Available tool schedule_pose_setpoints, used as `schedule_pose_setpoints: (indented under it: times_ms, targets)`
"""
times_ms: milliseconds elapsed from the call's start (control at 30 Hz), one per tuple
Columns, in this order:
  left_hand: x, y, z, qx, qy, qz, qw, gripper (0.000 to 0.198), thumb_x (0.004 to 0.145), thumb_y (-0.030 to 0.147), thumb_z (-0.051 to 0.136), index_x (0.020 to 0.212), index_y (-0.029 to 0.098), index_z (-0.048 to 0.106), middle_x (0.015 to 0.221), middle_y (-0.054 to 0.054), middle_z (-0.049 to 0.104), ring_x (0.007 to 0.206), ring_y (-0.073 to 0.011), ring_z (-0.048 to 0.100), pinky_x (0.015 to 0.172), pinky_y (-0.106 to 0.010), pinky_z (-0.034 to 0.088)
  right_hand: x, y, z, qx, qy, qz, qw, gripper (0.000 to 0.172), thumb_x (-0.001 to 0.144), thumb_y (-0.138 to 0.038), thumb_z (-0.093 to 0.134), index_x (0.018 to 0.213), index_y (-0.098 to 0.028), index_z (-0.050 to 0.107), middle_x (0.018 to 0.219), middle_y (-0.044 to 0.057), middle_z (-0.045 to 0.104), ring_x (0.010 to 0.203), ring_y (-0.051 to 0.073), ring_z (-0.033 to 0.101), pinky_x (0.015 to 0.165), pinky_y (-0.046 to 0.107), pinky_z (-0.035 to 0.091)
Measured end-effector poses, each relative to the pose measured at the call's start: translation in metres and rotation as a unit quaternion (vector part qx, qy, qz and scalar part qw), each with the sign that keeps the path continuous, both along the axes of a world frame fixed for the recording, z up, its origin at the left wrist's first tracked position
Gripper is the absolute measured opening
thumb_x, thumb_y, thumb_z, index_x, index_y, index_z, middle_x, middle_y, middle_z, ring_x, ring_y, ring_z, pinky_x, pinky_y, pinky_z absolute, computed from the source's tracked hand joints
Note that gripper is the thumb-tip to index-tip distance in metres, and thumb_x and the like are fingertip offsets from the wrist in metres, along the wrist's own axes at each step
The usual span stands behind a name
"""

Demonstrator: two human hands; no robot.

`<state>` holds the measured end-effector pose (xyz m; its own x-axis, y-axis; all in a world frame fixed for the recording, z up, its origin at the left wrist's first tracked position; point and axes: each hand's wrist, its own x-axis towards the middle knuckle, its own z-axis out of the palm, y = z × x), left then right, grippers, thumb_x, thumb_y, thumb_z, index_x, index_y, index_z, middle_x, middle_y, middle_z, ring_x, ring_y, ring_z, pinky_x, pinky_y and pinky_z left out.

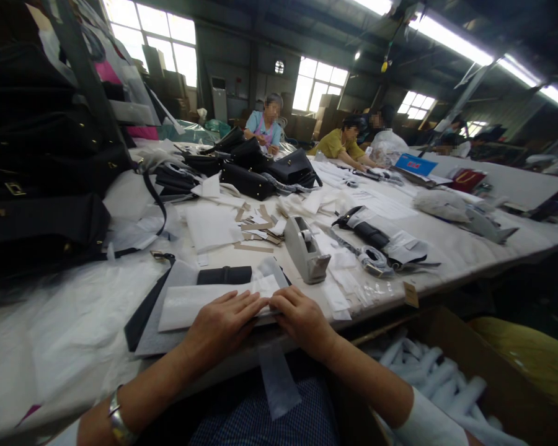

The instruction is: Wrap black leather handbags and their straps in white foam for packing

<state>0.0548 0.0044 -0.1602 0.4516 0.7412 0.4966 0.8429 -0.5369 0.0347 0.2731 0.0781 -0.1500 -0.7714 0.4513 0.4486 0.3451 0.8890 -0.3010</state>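
My left hand (227, 317) lies with fingers stretched out flat on a white foam wrapping sheet (186, 305). The sheet covers part of a black bag (142, 310) with grey lining paper at the table's front edge. Just right of it, my right hand (303, 321) has its fingers bent and pressed together on the sheet's edge, the fingertips of both hands almost meeting. Behind the sheet shows a rolled black strap piece (224, 275). A translucent strip (279, 381) hangs below the hands, over my lap.
A grey tape dispenser (305, 251) stands behind my right hand, near wrapped straps (374, 259). Black bags (41, 167) are stacked at left, and more bags (255, 170) lie farther back. Co-workers sit across the table. A carton (506, 378) at lower right holds white rolls (439, 375).
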Motion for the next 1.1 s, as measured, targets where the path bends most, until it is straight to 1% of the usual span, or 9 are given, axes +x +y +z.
schedule_pose_setpoints:
  times_ms: [167, 267, 367, 433, 533, 633, 767, 833, 1100]
  targets:
    - [-0.002, -0.003, -0.002, 0.009, 0.061, -0.031, 0.998, 0.045, 0.093, 0.013, 0.049, 0.136, 0.02, 0.053, 0.132, -0.013, 0.064, 0.117, -0.0294, 0.064, 0.096, -0.048, 0.054, -0.002, -0.007, -0.006, 0.064, 0.018, -0.032, 0.997, 0.015, 0.095, -0.012, 0.05, 0.092, -0.019, 0.063, 0.086, 0.006, 0.062, 0.08, 0.02, 0.054, 0.074, 0.031, 0.051]
    - [-0.002, -0.006, -0.005, 0.008, 0.084, -0.029, 0.996, 0.043, 0.093, 0.017, 0.053, 0.136, 0.022, 0.054, 0.135, -0.014, 0.062, 0.12, -0.0313, 0.062, 0.098, -0.049, 0.052, 0.006, -0.008, -0.012, 0.097, 0.058, 0.002, 0.994, 0.016, 0.097, -0.013, 0.05, 0.098, -0.017, 0.066, 0.085, 0.006, 0.065, 0.078, 0.019, 0.057, 0.073, 0.031, 0.054]
    - [-0.001, -0.009, -0.007, 0.013, 0.096, -0.021, 0.995, 0.041, 0.095, 0.019, 0.054, 0.135, 0.024, 0.054, 0.138, -0.013, 0.06, 0.123, -0.031, 0.059, 0.102, -0.049, 0.05, 0.025, -0.013, -0.021, 0.112, 0.08, 0.059, 0.989, 0.029, 0.096, -0.006, 0.045, 0.117, -0.014, 0.062, 0.106, 0.011, 0.07, 0.104, 0.022, 0.062, 0.091, 0.037, 0.056]
    - [-0.001, -0.009, -0.007, 0.014, 0.092, -0.021, 0.995, 0.039, 0.096, 0.021, 0.052, 0.135, 0.024, 0.055, 0.137, -0.013, 0.06, 0.124, -0.03, 0.059, 0.103, -0.048, 0.049, 0.039, -0.021, -0.027, 0.122, 0.056, 0.071, 0.988, 0.042, 0.093, -0.004, 0.04, 0.13, -0.012, 0.056, 0.127, 0.015, 0.064, 0.127, 0.025, 0.053, 0.104, 0.046, 0.049]
    - [0.0, -0.01, -0.008, 0.014, 0.077, -0.02, 0.997, 0.037, 0.098, 0.024, 0.049, 0.134, 0.025, 0.056, 0.137, -0.012, 0.06, 0.123, -0.0287, 0.059, 0.104, -0.046, 0.047, 0.051, -0.037, -0.037, 0.142, -0.001, 0.074, 0.987, 0.047, 0.091, -0.007, 0.042, 0.136, -0.015, 0.053, 0.14, 0.013, 0.057, 0.139, 0.027, 0.041, 0.111, 0.052, 0.041]
    - [0.001, -0.011, -0.01, 0.005, 0.073, -0.01, 0.997, 0.038, 0.098, 0.024, 0.049, 0.135, 0.026, 0.055, 0.14, -0.011, 0.058, 0.126, -0.0294, 0.057, 0.106, -0.047, 0.044, 0.045, -0.048, -0.043, 0.155, 0.02, 0.073, 0.985, 0.039, 0.094, -0.008, 0.045, 0.129, -0.016, 0.059, 0.131, 0.01, 0.064, 0.134, 0.024, 0.048, 0.112, 0.048, 0.041]
    - [0.001, -0.014, -0.011, -0.013, 0.077, 0.001, 0.997, 0.042, 0.097, 0.021, 0.05, 0.139, 0.027, 0.052, 0.144, -0.009, 0.054, 0.131, -0.0288, 0.053, 0.11, -0.047, 0.04, 0.03, -0.052, -0.049, 0.107, 0.097, 0.098, 0.985, 0.022, 0.096, -0.009, 0.054, 0.113, -0.015, 0.066, 0.104, 0.006, 0.077, 0.107, 0.018, 0.069, 0.106, 0.04, 0.049]
    - [0.001, -0.015, -0.01, -0.015, 0.075, 0.0, 0.997, 0.043, 0.097, 0.02, 0.048, 0.139, 0.028, 0.052, 0.145, -0.008, 0.053, 0.132, -0.0282, 0.051, 0.111, -0.047, 0.039, 0.029, -0.054, -0.052, 0.078, 0.117, 0.093, 0.986, 0.019, 0.095, -0.01, 0.055, 0.11, -0.015, 0.067, 0.1, 0.006, 0.077, 0.102, 0.018, 0.071, 0.102, 0.039, 0.053]
    - [0.0, -0.013, -0.01, 0.005, 0.091, 0.005, 0.996, 0.042, 0.098, 0.02, 0.048, 0.139, 0.026, 0.053, 0.145, -0.011, 0.053, 0.131, -0.0305, 0.052, 0.108, -0.052, 0.041, 0.034, -0.076, -0.06, 0.022, 0.173, 0.053, 0.983, 0.026, 0.095, -0.007, 0.05, 0.114, -0.015, 0.066, 0.103, 0.009, 0.077, 0.104, 0.02, 0.071, 0.097, 0.039, 0.057]
